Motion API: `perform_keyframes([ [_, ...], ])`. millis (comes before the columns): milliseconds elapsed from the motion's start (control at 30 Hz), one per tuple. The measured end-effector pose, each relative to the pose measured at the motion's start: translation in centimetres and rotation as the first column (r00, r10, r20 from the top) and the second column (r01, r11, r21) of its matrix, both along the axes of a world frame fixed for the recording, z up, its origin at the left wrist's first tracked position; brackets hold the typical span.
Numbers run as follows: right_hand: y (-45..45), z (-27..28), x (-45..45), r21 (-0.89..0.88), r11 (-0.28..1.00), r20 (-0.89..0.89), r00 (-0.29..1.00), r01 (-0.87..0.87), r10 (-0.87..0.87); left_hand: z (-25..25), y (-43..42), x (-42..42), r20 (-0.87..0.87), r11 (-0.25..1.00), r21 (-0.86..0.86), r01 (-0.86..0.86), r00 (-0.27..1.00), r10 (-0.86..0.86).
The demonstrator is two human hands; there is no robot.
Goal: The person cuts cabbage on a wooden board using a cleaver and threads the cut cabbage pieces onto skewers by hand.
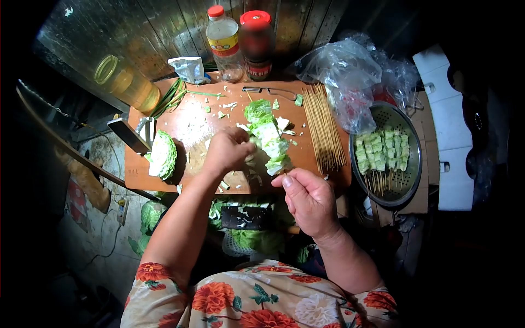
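My right hand [311,199] is closed in a pinch round the lower end of a thin wooden skewer. Folded pale green cabbage pieces [269,131] are threaded along it, tilted up and left over the board. My left hand [227,150] is closed at the left side of these pieces, its fingertips pinching cabbage leaf; part of the grip is hidden. Beneath both hands lies a brown cutting board [191,142] strewn with cabbage scraps. A cut half of cabbage [163,156] sits at its left, by a cleaver [129,135]. On the right lies a bundle of bare skewers [322,128].
At right, a metal colander [414,169] holds several finished cabbage skewers [383,150], near clear plastic bags [342,71]. A peeler [268,90] lies at the back. Behind stand a bottle [224,46], a red-lidded jar [257,44] and an oil jar [131,87]. More cabbage [153,216] lies below.
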State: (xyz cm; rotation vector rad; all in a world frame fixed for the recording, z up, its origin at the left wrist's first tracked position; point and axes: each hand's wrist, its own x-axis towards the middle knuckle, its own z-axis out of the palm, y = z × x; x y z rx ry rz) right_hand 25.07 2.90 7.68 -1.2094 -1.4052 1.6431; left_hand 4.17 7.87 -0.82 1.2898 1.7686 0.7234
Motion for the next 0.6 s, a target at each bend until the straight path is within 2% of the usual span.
perform_keyframes([
  [33,0.0,0.2,0.1,-0.022,1.000,0.013,1.000,-0.006,0.006,0.2,0.2,-0.3,0.323,0.992,-0.009,-0.130,0.938,0.126],
  [67,0.1,0.4,0.1,-0.016,1.000,0.011,1.000,-0.010,0.010,0.4,0.4,-0.5,0.608,0.967,-0.056,-0.247,0.760,0.229],
  [133,0.1,0.6,0.2,-0.058,0.996,0.014,0.997,-0.073,0.073,2.3,0.3,-1.0,0.776,0.918,-0.177,-0.355,0.524,0.352],
  [167,0.0,0.6,0.1,-0.053,0.995,0.019,0.996,-0.087,0.088,1.7,0.6,-1.7,0.828,0.907,-0.166,-0.387,0.444,0.341],
  [200,-0.1,0.6,0.0,-0.047,0.994,0.017,0.995,-0.095,0.096,1.9,0.6,-2.0,0.829,0.905,-0.160,-0.395,0.444,0.340],
  [267,-0.2,0.6,-0.1,-0.103,0.986,0.013,0.991,-0.133,0.135,2.3,0.5,-2.5,0.882,0.863,-0.140,-0.485,0.336,0.331],
  [300,-0.2,0.6,-0.3,-0.104,0.984,0.012,0.989,-0.146,0.148,2.5,0.5,-2.6,0.883,0.861,-0.135,-0.491,0.335,0.329],
  [400,-0.3,-0.3,-0.5,-0.007,0.986,0.012,0.986,-0.167,0.167,3.1,0.3,-2.9,0.870,0.869,-0.075,-0.489,0.394,0.297],
  [533,-0.4,-0.6,-0.7,0.008,0.985,0.041,0.984,-0.173,0.172,3.3,-0.2,-3.4,0.828,0.871,-0.007,-0.492,0.485,0.281],
  [600,-0.4,-0.9,-0.8,0.022,0.985,0.049,0.984,-0.171,0.170,3.5,-0.4,-3.5,0.828,0.868,-0.001,-0.497,0.486,0.280],
])
